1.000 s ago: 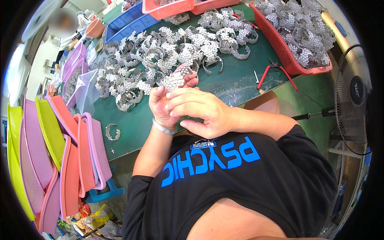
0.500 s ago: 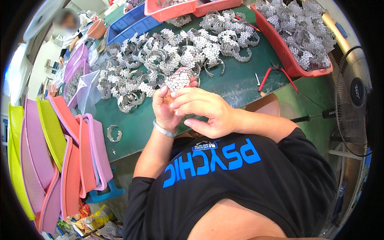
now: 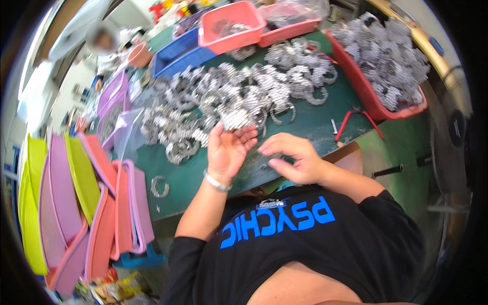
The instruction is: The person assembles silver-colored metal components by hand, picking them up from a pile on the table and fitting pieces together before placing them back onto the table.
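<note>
My left hand (image 3: 229, 155) is palm up at the near edge of the heap, with fingers spread and the palm bare. Just beyond its fingertips is a bright silvery cuff bracelet (image 3: 235, 119) with a scale-like surface; whether the fingertips touch it I cannot tell. My right hand (image 3: 295, 157) hovers to the right, thumb and fingers apart with nothing between them. Past both hands spreads a heap of similar silvery cuff bracelets (image 3: 274, 94) on the green table (image 3: 198, 198). One single cuff (image 3: 159, 187) lies apart on the left.
Red-handled pliers (image 3: 345, 124) lie to the right, below a red bin (image 3: 373, 109) full of silvery pieces. Pink (image 3: 231, 43) and blue trays (image 3: 185, 58) stand at the back. Stacked coloured baskets (image 3: 91, 203) fill the left, a fan (image 3: 455, 127) the right. Another person is at far left.
My hands have drawn apart. The cuff bracelet that was between them is now beyond my left fingertips, against the heap, and the left palm is uncovered. The whole view has shifted slightly.
</note>
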`<control>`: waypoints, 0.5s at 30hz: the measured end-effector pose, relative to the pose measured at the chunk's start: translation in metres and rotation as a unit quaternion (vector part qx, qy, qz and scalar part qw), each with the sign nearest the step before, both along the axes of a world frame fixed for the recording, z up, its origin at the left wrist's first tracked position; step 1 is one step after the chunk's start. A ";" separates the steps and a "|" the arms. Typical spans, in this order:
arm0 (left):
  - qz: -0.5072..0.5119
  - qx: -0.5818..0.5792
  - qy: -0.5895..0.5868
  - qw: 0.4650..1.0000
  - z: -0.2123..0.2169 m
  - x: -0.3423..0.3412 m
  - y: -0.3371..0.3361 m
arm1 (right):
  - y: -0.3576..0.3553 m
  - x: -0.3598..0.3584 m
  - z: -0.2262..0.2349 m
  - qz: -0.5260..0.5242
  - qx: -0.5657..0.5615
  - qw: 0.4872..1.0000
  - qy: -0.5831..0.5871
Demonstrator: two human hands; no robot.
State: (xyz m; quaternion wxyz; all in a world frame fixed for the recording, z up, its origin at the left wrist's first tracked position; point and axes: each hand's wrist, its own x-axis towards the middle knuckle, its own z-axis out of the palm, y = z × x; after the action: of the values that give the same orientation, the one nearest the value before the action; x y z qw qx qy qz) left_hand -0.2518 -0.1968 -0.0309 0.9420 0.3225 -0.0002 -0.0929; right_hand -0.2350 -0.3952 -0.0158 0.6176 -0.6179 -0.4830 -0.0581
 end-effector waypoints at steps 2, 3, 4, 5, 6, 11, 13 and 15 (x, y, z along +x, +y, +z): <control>0.013 0.015 0.006 1.000 0.008 -0.003 -0.001 | -0.007 0.000 -0.004 -0.010 -0.024 1.000 0.010; 0.014 0.042 -0.003 0.999 0.008 -0.005 0.001 | -0.012 -0.001 -0.005 -0.019 -0.031 0.999 0.036; 0.017 0.057 -0.010 0.998 0.005 -0.008 0.006 | -0.016 -0.001 -0.007 -0.030 -0.046 0.997 0.054; 0.031 0.097 -0.022 0.995 0.005 -0.012 0.009 | -0.021 0.002 -0.011 -0.033 -0.037 0.997 0.060; 0.045 0.138 -0.032 0.989 0.007 -0.020 0.013 | -0.025 -0.001 -0.011 -0.048 -0.048 0.995 0.074; 0.111 0.252 -0.037 0.961 0.022 -0.090 0.040 | -0.038 0.000 -0.024 -0.051 -0.046 0.984 0.165; 0.080 0.289 -0.016 0.954 0.023 -0.125 0.062 | -0.044 0.001 -0.025 -0.039 -0.036 0.983 0.178; 0.004 0.340 0.034 0.940 0.028 -0.165 0.090 | -0.047 -0.002 -0.023 -0.038 -0.026 0.981 0.188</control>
State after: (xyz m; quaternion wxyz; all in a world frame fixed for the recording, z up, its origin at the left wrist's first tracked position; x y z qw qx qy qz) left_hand -0.4166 -0.1063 -0.0030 0.7758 0.6205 0.0646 -0.0949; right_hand -0.2369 -0.4427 -0.0385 0.6783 -0.6520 -0.3355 0.0482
